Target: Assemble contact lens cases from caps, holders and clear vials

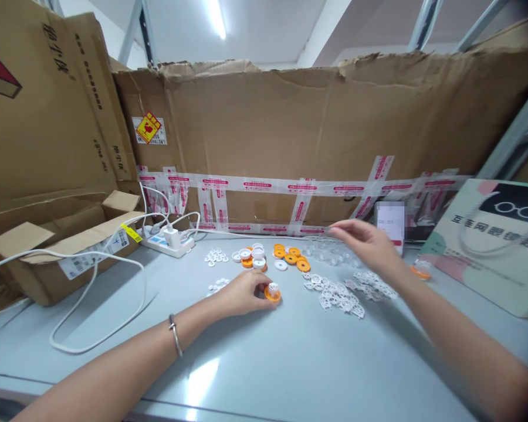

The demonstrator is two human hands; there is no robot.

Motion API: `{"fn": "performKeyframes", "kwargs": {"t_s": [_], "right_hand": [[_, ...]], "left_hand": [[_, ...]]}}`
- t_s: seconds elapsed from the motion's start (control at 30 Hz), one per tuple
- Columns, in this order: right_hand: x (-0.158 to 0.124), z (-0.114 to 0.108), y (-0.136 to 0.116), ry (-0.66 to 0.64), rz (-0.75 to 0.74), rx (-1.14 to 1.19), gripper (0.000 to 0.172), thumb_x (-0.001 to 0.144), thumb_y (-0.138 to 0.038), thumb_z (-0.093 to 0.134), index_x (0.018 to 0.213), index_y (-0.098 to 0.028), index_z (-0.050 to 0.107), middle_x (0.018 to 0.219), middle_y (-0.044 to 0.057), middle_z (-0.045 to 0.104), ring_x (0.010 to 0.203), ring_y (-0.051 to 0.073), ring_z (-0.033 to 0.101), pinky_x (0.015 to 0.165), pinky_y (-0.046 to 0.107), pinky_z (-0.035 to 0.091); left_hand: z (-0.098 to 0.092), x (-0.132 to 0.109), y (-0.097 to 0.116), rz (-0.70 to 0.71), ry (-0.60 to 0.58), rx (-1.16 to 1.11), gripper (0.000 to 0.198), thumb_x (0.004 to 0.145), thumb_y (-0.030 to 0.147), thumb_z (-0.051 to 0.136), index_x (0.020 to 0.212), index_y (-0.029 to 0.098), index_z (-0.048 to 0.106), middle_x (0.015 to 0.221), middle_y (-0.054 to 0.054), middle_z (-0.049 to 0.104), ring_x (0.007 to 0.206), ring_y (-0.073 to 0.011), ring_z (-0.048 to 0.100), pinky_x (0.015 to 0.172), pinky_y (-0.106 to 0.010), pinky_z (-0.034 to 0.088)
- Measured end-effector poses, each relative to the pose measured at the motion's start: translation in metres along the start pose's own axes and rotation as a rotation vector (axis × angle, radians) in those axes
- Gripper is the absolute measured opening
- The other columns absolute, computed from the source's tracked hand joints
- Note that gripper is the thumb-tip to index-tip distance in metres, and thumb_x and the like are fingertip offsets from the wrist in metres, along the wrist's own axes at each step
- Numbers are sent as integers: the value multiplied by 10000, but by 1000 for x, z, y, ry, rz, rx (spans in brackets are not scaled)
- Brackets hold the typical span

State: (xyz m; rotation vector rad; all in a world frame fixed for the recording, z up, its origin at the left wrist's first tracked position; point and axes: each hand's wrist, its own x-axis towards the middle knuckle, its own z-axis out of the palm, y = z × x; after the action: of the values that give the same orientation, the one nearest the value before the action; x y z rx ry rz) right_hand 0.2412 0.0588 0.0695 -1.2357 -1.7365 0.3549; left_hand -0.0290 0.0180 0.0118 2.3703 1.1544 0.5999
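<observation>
My left hand (246, 291) rests low over the table, its fingers closed around the side of a round orange base (273, 296). A small white slotted plastic part (273, 287) stands upright in the middle of that base. Raised on the right, my right hand (363, 239) has thumb and fingertips pinched together above a group of clear plastic pieces (330, 252); whatever lies between the fingertips is too small to make out. Below it is a spread of white cut-out plastic pieces (341, 296). Orange rings (291, 256) and white discs (257, 253) lie beyond my left hand.
Small white parts (216, 257) lie left of the discs. A power strip (167, 241) with white cables (145, 281) and an open carton (57, 252) stand left. At right are a phone (389, 225), another orange piece (420, 271) and a printed bag (488, 252). Cardboard (290, 123) walls the back.
</observation>
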Motion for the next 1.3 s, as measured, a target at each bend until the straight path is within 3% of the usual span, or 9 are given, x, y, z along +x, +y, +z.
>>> {"fn": "performKeyframes", "kwargs": {"t_s": [0.03, 0.1, 0.23, 0.47, 0.63, 0.73, 0.9, 1.0, 1.3], "right_hand": [[8, -15, 18, 70, 39, -103, 234, 769, -421, 551, 830, -205, 618, 874, 62, 676, 823, 214, 618, 762, 354, 474], [17, -36, 56, 60, 80, -332, 223, 742, -426, 565, 785, -211, 605, 831, 69, 664, 746, 216, 605, 701, 355, 464], [10, -40, 110, 22, 57, -513, 307, 685, -485, 597, 765, -189, 583, 831, 98, 640, 723, 238, 590, 661, 368, 439], [0, -19, 119, 17, 46, -571, 293, 712, -468, 552, 792, -186, 564, 810, 112, 637, 747, 278, 598, 642, 383, 431], [0, -18, 88, 81, 22, -540, 296, 728, -457, 551, 871, -199, 567, 854, 93, 637, 788, 265, 606, 690, 394, 456], [-5, -6, 47, 112, -29, -252, 324, 716, -467, 597, 898, -199, 579, 924, 85, 644, 843, 235, 621, 778, 379, 481], [-22, 26, -28, -88, 31, 276, 331, 704, -456, 643, 897, -195, 579, 1038, 84, 632, 856, 212, 642, 746, 342, 526], [-32, 41, -59, -185, 58, 460, 316, 723, -422, 643, 939, -204, 568, 922, 58, 665, 834, 199, 647, 705, 320, 530], [-38, 49, -91, -229, 30, 599, 282, 745, -391, 630, 959, -210, 604, 882, 48, 667, 783, 165, 634, 658, 287, 537]], "left_hand": [[0, 0, 0, 0, -2, 2, 265, 710, 391, 627, 808, 145, 626, 723, -3, 546, 671, -130, 475, 574, -213, 319], [-1, 0, 0, 2, -15, -9, 266, 716, 388, 621, 828, 146, 625, 754, -8, 557, 692, -134, 484, 582, -212, 324], [-1, 1, -1, 6, -27, -14, 270, 720, 386, 617, 838, 143, 623, 771, -14, 568, 696, -136, 492, 579, -212, 324], [0, 0, 0, 16, -13, -21, 266, 731, 372, 604, 878, 150, 619, 778, -11, 579, 694, -132, 500, 578, -214, 329], [1, -2, 0, -7, 32, -55, 280, 703, 371, 623, 891, 163, 621, 817, -22, 571, 734, -145, 499, 624, -226, 363], [3, -1, -1, -41, 42, -109, 278, 669, 365, 651, 859, 164, 619, 815, -18, 573, 733, -144, 500, 625, -229, 374], [6, 2, 0, -137, 50, -539, 257, 654, 248, 668, 850, 142, 540, 811, -23, 600, 718, -125, 553, 663, -242, 426], [3, 2, 10, -170, 68, -781, 305, 634, 183, 688, 883, 140, 517, 840, -35, 604, 743, -121, 569, 716, -261, 442], [-19, -9, 43, -157, 42, -890, 212, 707, 291, 674, 853, 145, 621, 772, -11, 580, 714, -110, 531, 717, -250, 422]]}}
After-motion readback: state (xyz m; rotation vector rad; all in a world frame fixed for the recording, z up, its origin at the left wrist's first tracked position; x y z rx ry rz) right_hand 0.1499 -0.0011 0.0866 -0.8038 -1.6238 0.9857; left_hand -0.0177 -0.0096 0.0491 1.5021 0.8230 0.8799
